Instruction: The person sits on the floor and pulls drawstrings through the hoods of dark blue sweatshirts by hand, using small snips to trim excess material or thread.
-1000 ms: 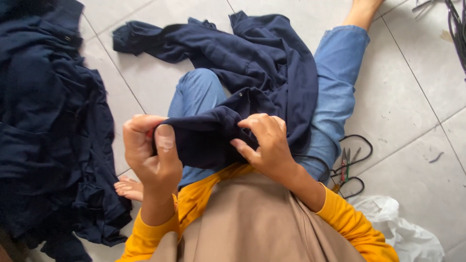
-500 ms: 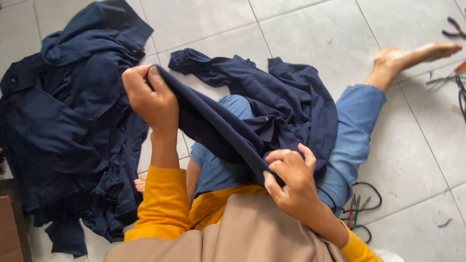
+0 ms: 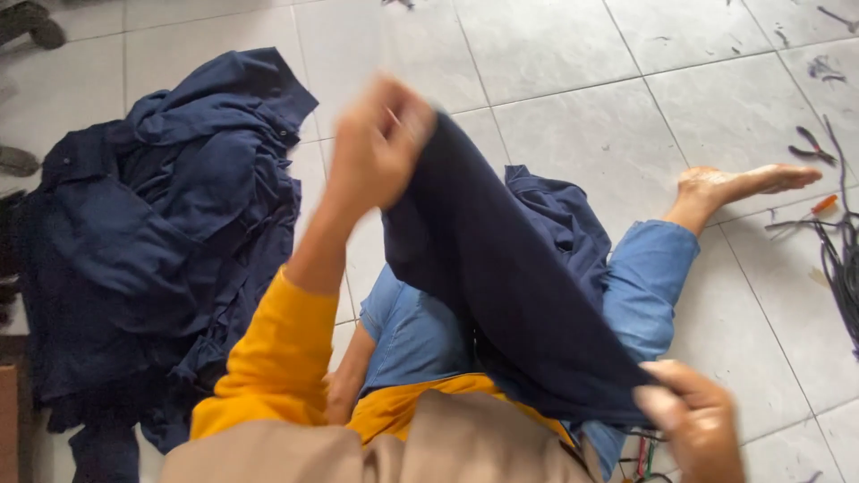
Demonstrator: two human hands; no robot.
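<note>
I sit on a tiled floor in blue jeans and a yellow long-sleeved top. A dark navy garment [image 3: 510, 286] is stretched taut between my hands over my lap. My left hand [image 3: 380, 143] is raised high and grips one end of the cloth. My right hand [image 3: 693, 425] is low at the lower right and pinches the other end. The rest of the garment hangs down over my right leg [image 3: 649, 277].
A big heap of navy garments [image 3: 152, 241] lies on the floor to my left. Black cables [image 3: 837, 259] and small pliers [image 3: 810, 143] lie at the right edge. My bare foot [image 3: 734, 188] stretches out to the right. Grey tiles [image 3: 555, 54] fill the far side.
My left hand has lifted higher and further from my body while my right hand dropped low to the right, pulling the navy garment out straight between them.
</note>
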